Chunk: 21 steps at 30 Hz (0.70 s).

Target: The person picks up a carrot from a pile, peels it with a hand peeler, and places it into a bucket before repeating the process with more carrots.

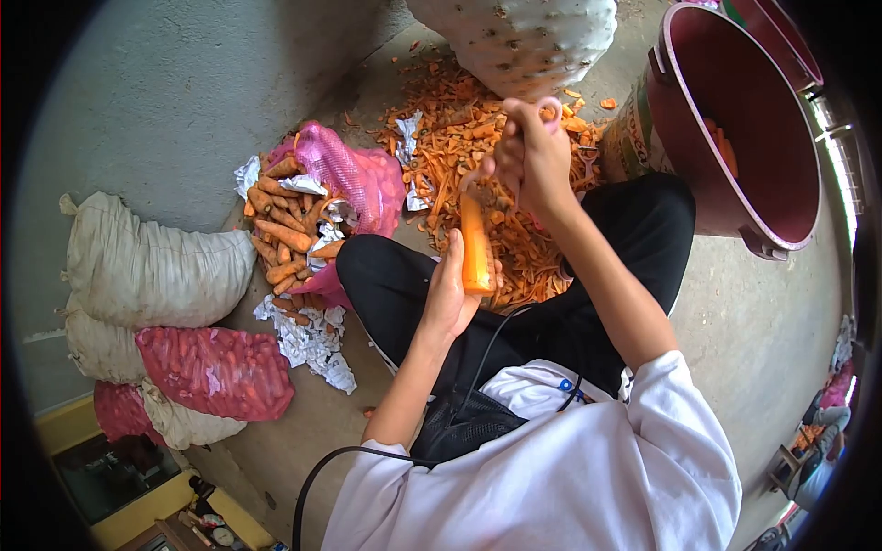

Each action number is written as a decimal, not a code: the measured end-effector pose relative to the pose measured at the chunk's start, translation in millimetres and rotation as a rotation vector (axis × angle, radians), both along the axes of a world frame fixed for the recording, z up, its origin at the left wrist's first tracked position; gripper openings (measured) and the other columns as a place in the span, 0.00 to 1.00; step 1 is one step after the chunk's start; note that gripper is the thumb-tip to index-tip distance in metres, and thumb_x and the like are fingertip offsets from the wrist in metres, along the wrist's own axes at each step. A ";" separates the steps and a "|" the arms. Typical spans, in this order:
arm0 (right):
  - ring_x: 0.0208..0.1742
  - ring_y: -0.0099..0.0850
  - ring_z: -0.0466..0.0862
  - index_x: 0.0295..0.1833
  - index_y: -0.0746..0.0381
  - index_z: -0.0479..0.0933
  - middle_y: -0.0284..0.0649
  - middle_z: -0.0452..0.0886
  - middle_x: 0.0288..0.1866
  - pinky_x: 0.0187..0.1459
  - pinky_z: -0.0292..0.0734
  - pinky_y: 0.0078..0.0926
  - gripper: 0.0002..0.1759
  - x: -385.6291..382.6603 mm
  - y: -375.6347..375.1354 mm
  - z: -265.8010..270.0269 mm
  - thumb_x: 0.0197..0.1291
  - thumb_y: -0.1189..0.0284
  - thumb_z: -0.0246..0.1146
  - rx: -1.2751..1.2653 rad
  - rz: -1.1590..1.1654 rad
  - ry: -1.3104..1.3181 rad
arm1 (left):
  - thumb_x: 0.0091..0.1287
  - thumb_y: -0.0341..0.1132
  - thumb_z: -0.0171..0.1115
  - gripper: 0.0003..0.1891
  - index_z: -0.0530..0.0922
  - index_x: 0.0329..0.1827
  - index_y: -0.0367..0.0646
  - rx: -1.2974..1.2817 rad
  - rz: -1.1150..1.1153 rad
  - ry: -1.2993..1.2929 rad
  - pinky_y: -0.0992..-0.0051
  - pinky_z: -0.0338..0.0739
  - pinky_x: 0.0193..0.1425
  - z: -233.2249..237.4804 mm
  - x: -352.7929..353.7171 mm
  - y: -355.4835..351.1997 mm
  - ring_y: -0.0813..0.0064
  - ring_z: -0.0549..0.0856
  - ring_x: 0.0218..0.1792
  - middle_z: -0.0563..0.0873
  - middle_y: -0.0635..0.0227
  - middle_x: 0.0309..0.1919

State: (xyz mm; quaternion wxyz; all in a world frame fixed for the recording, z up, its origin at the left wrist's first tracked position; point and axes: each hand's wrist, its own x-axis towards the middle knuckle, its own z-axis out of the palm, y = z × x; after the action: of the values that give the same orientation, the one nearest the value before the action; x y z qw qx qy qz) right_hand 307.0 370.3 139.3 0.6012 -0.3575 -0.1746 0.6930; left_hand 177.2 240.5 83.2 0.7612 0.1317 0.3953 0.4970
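Observation:
My left hand [447, 298] is closed around the lower part of a peeled, bright orange carrot [474, 241], which stands nearly upright between my knees. Above it, my right hand [535, 163] forms a fist on a pink peeler [551, 112], whose looped handle end sticks out over the knuckles. The peeler's working end is mostly hidden, close to the carrot's top. Beneath both hands spreads a heap of carrot peelings and cut ends [450, 124]. To the left, unpeeled carrots [287, 225] spill from an open pink mesh sack [372, 188] among crumpled paper.
A large maroon tub [749, 197] with a few carrots [721, 147] inside stands to the right. A bulging white sack [528, 41] is ahead. Left lie pale sacks [156, 262] and a full red mesh sack [216, 372]. Another person [818, 450] is at the far right.

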 end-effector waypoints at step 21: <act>0.37 0.23 0.76 0.45 0.65 0.75 0.39 0.80 0.37 0.46 0.71 0.23 0.29 17.9 -52.2 -44.2 0.69 0.48 0.46 0.057 0.748 -0.468 | 0.72 0.55 0.44 0.26 0.69 0.56 0.40 0.199 -0.278 0.123 0.73 0.78 0.28 16.6 -7.1 5.7 0.75 0.80 0.28 0.78 0.64 0.32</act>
State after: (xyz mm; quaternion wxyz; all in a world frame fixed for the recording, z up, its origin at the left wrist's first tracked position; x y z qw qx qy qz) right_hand 324.9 318.0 95.2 0.2628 -0.4003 -0.4426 0.7581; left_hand 170.1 246.2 99.8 0.7803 0.2899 0.3678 0.4145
